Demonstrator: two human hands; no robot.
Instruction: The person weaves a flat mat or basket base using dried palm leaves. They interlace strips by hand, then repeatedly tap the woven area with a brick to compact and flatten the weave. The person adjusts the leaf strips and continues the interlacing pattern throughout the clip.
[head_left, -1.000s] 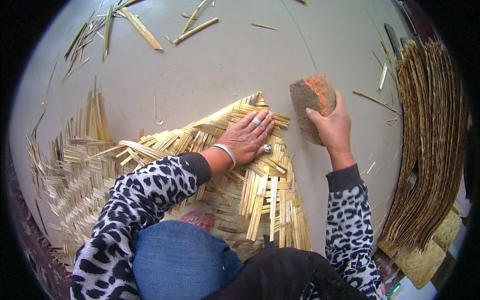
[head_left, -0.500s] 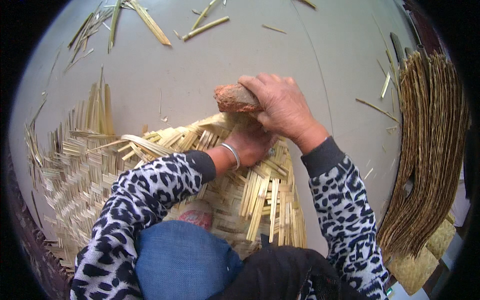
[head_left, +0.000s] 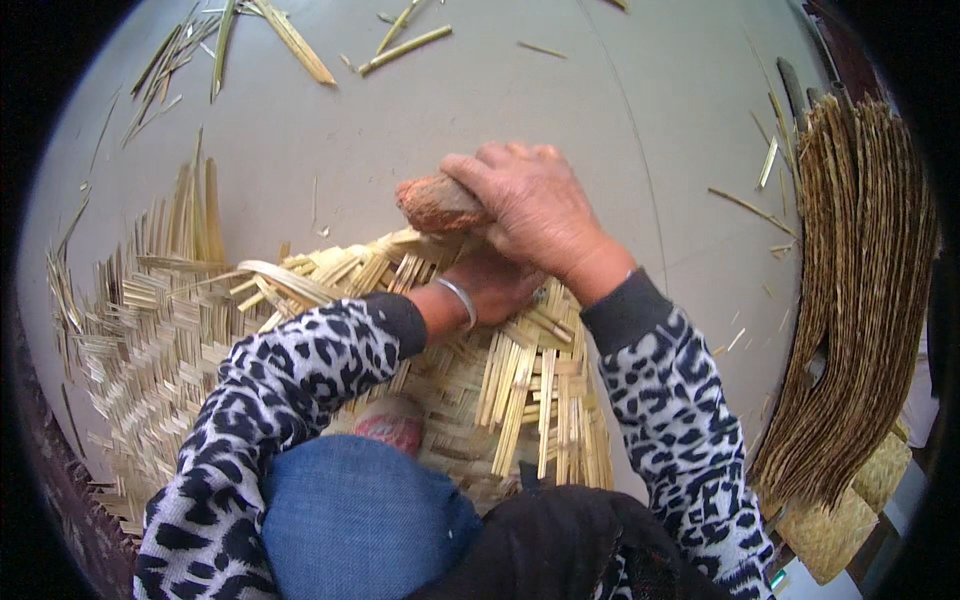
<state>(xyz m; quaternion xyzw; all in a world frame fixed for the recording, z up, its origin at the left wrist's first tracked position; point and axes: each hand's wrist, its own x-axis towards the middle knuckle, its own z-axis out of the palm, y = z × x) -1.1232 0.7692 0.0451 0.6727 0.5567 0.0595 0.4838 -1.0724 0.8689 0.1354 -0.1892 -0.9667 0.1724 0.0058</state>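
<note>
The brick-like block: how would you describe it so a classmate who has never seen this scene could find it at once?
Start at the pale woven mat, then find the left hand on it. Just above that hand in the picture, the right hand grips the brick-like block. Unlike the thin, yellowish strips nearby, it is chunky, rough and reddish-grey.

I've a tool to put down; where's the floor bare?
Bare floor lies between the right hand, gripping the brick, and the loose strips beyond, and rightward to slivers by the brown stack. Crowded: the left, under the woven mat.
</note>
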